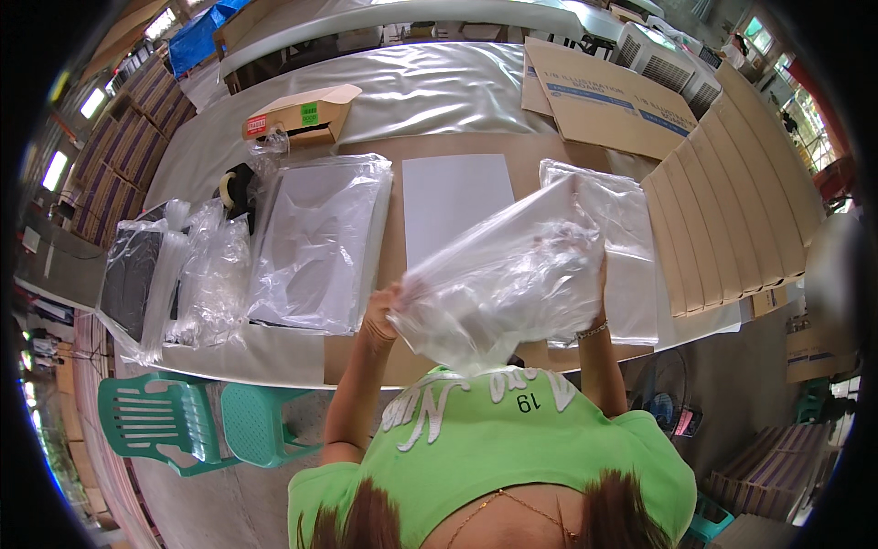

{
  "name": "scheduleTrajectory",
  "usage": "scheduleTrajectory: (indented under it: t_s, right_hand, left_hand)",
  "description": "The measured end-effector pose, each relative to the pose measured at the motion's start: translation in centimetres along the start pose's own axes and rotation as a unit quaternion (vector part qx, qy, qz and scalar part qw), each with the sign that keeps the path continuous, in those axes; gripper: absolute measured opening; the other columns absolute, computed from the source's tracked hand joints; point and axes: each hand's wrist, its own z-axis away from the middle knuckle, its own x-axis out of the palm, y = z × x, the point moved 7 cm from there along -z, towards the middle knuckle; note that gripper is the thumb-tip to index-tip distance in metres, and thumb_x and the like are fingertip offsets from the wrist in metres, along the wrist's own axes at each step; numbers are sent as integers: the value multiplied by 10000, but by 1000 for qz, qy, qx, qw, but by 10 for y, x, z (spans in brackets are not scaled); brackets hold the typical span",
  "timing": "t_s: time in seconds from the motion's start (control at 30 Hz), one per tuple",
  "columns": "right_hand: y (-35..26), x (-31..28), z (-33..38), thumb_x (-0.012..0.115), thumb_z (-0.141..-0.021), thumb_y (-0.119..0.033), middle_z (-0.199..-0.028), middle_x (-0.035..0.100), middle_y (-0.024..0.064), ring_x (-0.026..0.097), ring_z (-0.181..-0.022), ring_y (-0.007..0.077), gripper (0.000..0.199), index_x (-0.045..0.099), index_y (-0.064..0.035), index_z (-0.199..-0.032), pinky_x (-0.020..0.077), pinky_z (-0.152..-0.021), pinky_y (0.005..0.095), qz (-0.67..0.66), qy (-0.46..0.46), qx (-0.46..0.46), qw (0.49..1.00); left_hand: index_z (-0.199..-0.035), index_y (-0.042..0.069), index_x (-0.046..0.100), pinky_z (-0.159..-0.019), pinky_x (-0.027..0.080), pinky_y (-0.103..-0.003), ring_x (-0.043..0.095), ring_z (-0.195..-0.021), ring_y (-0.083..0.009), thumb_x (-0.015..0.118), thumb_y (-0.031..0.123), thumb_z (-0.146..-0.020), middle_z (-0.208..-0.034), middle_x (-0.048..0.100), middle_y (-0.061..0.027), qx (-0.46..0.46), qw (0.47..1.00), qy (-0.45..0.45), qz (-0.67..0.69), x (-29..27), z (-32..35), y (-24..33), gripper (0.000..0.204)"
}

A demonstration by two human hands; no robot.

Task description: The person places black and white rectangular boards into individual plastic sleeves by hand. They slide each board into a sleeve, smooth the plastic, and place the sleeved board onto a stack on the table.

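The person held a clear bag (498,284) in the air with both hands, above the near edge of the desk (457,87) and just in front of the white sheet (455,203). The left hand (382,311) gripped the bag's left end, its fingers closed on the gathered plastic. The right hand (599,274) was at the bag's right side, mostly hidden behind the film, so it seemed to grip the plastic, but I could not tell this surely. In my judgement the bag was held up and stretched between the hands to open or straighten it, because such thin film folds together when it lies flat. The white sheet lay flat in the middle of the desk. Left of the sheet lay a stack of bagged items (320,242), and further left more loose bags (210,274). Right of the sheet lay another flat pile of bags (631,265), within easy reach of the right hand, and beyond it flat cartons (732,192) overlapped in a row. Behind the sheet, to the left, stood a small open box (297,114). Two green chairs (197,421) stood below the desk, left of the person.
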Motion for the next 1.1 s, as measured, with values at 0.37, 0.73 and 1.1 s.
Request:
scheduleTrajectory:
  t_s: [0.37,0.73,1.1]
  right_hand:
    - [131,-19,97,525,-861,-326,-1148,568,131,624,-850,230,470,477,-35,-1227,522,-606,334,-635,168,311,687]
    - [-19,59,9,508,-770,-673,-1202,528,144,448,-1126,310,596,640,-161,-1044,350,-931,491,-436,-161,95,880]
    - [60,-42,54,676,-769,-51,-895,588,43,559,-816,138,274,561,-43,-1017,445,-794,263,20,13,303,953]
  left_hand:
    - [-1142,73,552,-931,449,-420,578,-1030,-231,424,347,-952,-1076,619,-76,23,976,24,214,56,-47,17,357]
    - [-1342,-30,325,-814,525,-320,540,-1097,-254,610,345,-837,-1184,541,-162,-120,980,-76,141,-7,21,-11,691]
    - [-843,87,532,-543,376,-182,472,-641,-17,644,-40,-751,-676,464,63,-41,922,228,-311,-84,35,-1,192]
